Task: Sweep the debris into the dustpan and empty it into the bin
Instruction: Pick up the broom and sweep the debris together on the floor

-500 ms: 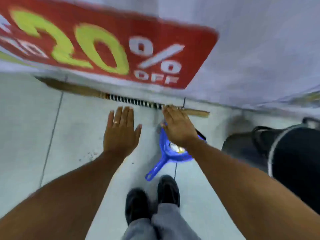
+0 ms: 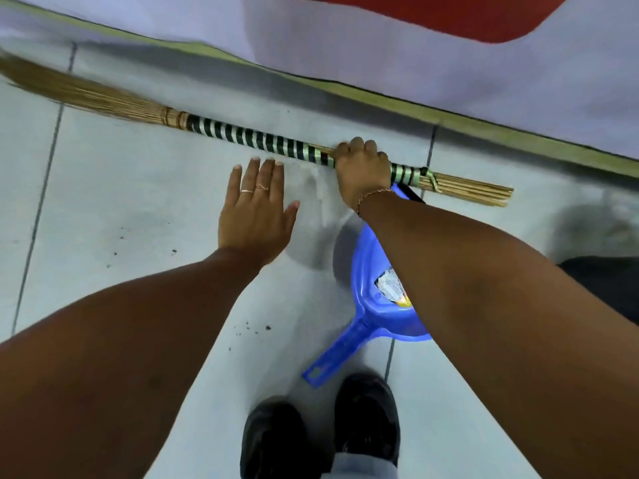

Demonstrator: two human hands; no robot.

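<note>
Two hands out: right hand (image 2: 363,171) grips the broom (image 2: 262,141); left hand (image 2: 257,209), fingers spread, hovers beside the dustpan (image 2: 363,271).

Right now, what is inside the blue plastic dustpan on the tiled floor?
A crumpled silvery wrapper with a yellow patch lies in the blue plastic dustpan. The right forearm covers the rest of the pan.

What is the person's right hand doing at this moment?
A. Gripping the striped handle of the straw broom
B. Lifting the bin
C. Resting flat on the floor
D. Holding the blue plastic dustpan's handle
A: the right hand is closed around the black-and-green striped handle of the straw broom, which lies along the tiled floor.
</note>
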